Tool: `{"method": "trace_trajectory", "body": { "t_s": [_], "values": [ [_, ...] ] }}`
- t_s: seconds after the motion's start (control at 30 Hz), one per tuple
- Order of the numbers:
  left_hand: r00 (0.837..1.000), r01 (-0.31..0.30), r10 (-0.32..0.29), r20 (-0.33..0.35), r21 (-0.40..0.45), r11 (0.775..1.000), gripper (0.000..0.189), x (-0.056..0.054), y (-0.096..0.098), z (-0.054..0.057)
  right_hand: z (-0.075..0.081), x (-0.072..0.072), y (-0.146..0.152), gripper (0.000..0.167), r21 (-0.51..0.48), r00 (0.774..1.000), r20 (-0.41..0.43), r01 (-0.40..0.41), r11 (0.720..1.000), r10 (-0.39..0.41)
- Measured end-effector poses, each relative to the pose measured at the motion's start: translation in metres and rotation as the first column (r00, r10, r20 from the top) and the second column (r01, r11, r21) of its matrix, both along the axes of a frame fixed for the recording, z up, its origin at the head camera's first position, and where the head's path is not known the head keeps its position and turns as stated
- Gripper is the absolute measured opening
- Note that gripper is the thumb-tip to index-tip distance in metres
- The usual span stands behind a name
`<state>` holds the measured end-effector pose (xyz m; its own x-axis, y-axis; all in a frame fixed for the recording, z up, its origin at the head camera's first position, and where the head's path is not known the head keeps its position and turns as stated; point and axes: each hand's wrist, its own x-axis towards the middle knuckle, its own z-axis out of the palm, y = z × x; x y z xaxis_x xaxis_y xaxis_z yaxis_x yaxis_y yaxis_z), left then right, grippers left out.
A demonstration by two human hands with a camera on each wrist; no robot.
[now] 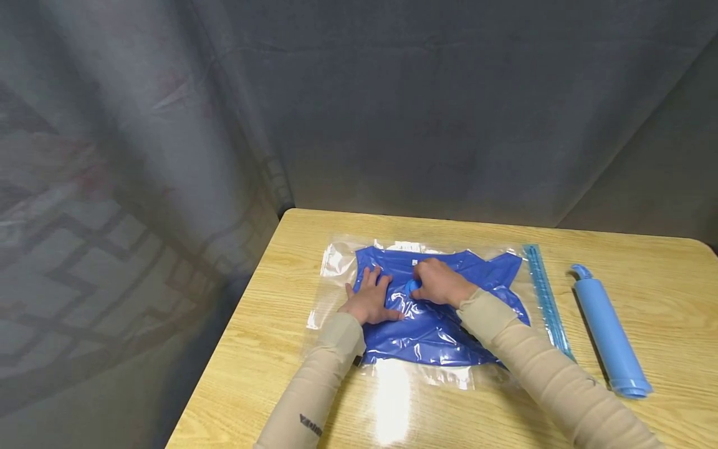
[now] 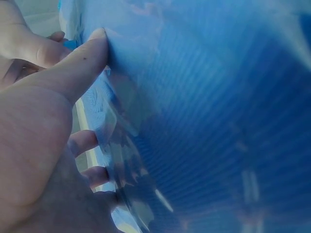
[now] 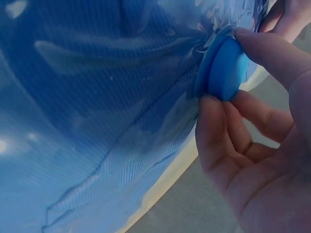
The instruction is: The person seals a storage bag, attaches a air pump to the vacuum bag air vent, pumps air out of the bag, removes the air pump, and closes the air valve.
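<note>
A clear plastic storage bag (image 1: 331, 312) lies flat on the table with a folded blue ribbed garment (image 1: 404, 343) inside. On the bag's upper face sits a round blue valve cap (image 3: 227, 68). My right hand (image 1: 443, 282) pinches this cap by its rim, thumb on one side and fingertips on the other, as the right wrist view shows. Left of the cap, my left hand (image 1: 371, 300) presses the bag with its fingers spread. In the left wrist view, the left thumb (image 2: 87, 60) lies straight on the plastic.
A light blue hand pump (image 1: 611, 337) lies on the wooden table (image 1: 241, 374), right of the bag. Along the bag's right edge runs a teal zip strip (image 1: 545, 299). Grey curtains (image 1: 449, 125) hang behind the table and at its left.
</note>
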<state>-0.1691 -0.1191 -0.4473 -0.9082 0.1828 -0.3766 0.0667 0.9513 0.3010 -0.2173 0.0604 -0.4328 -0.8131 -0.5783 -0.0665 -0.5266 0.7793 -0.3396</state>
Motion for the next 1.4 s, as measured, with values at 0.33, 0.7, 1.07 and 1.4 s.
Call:
{"method": "trace_trajectory", "body": {
  "t_s": [0.33, 0.7, 1.07, 1.4],
  "values": [
    [1.0, 0.002, -0.002, -0.008, 0.007, 1.0, 0.096, 0.0, 0.0, -0.002, -0.004, 0.007, -0.002, 0.035, 0.031, 0.993, -0.106, 0.056, 0.998, -0.053],
    [1.0, 0.003, -0.003, -0.004, 0.002, 1.0, 0.095, 0.001, 0.001, 0.0, -0.008, 0.009, -0.005, 0.039, 0.111, 0.979, -0.193, 0.086, 0.99, -0.063],
    [1.0, 0.0, 0.0, 0.0, -0.008, 1.0, 0.094, 0.001, 0.002, 0.0, 0.003, 0.01, 0.005, 0.044, 0.126, 0.995, -0.102, 0.021, 0.992, -0.008],
    [1.0, 0.0, 0.0, 0.003, -0.001, 1.0, 0.095, -0.001, 0.001, 0.0, 0.01, 0.007, 0.006, 0.029, 0.07, 0.97, -0.06, -0.233, 0.97, 0.237]
  ]
}}
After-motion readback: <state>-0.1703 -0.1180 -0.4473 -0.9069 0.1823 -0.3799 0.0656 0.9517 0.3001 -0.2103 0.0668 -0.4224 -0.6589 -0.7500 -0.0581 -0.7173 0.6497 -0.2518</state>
